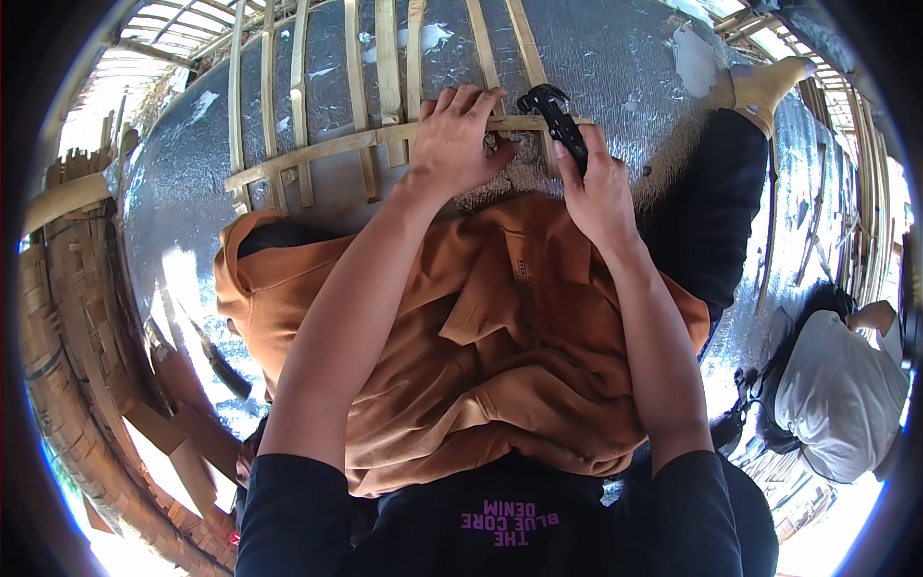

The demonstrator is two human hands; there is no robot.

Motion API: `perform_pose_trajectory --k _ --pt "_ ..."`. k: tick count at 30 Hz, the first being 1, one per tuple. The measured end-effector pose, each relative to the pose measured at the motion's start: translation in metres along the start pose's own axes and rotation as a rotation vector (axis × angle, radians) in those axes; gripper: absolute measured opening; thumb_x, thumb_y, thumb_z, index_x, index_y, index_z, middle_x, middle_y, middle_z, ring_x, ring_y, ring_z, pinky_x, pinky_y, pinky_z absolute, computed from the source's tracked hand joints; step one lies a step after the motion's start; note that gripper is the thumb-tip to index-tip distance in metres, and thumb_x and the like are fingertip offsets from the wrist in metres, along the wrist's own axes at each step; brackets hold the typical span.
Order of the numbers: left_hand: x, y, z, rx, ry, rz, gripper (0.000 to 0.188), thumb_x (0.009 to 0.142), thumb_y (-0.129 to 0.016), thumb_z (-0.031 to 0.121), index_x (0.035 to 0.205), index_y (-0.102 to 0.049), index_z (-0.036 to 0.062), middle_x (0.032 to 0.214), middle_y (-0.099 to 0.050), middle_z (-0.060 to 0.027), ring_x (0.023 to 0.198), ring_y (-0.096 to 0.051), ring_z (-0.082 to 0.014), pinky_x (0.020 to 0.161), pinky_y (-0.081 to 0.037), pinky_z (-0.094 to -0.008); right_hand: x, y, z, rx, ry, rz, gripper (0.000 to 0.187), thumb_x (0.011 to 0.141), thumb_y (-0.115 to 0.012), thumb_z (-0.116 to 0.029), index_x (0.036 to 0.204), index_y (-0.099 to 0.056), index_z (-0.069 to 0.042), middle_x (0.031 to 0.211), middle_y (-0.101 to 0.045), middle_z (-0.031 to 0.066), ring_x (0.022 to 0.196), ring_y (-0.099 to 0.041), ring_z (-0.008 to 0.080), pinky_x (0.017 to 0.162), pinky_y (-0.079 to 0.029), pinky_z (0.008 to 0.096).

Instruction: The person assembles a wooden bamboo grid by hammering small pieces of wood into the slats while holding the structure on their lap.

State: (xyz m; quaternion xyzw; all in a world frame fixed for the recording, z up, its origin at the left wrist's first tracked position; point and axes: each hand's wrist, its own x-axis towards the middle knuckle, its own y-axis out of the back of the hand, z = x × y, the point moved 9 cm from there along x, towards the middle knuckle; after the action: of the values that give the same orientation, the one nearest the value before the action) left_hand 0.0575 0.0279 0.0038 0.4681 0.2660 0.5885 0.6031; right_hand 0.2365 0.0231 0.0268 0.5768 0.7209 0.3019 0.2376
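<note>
Ideally, my left hand, grip unclear, steadies the cross slat; my right hand grips the black tool near the slat's right end.

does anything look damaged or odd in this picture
Yes: the silver sheet looks damaged. A large pale patch near the socked foot, upper right, and smaller ones among the wooden strips interrupt its shiny surface, perhaps torn or peeled.

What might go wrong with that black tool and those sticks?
The left hand is close to the black tool, so it might get pinched or bumped. The cross stick runs across several long sticks, so it might slip crooked if nudged.
</note>
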Motion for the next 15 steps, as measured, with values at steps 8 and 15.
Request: perform_pose_trajectory --k 8,15 --pt "-0.0002 -0.0006 -0.0015 0.004 -0.008 0.006 0.076 0.079 -0.083 0.042 0.143 -0.054 0.0124 0.131 -0.061 -0.0157 0.124 -0.058 -0.0370 0.106 -0.045 -0.0497 0.0007 -0.0002 -0.0021 0.022 0.024 0.004 0.020 0.103 -0.061 -0.019 0.117 -0.052 -0.008 0.082 -0.070 0.0260 0.081 -0.067 0.0517 0.061 -0.051 0.0591" --pt "-0.0005 -0.0009 -0.0022 0.004 -0.008 0.003 0.075 0.080 -0.082 0.041 0.143 -0.053 0.0111 0.131 -0.061 -0.0160 0.124 -0.058 -0.0378 0.106 -0.045 -0.0498 0.0015 0.0002 -0.0029 0.005 0.024 -0.004 0.021 0.103 -0.061 -0.019 0.119 -0.052 -0.008 0.082 -0.069 0.0260 0.080 -0.067 0.0514 0.061 -0.051 0.0589"
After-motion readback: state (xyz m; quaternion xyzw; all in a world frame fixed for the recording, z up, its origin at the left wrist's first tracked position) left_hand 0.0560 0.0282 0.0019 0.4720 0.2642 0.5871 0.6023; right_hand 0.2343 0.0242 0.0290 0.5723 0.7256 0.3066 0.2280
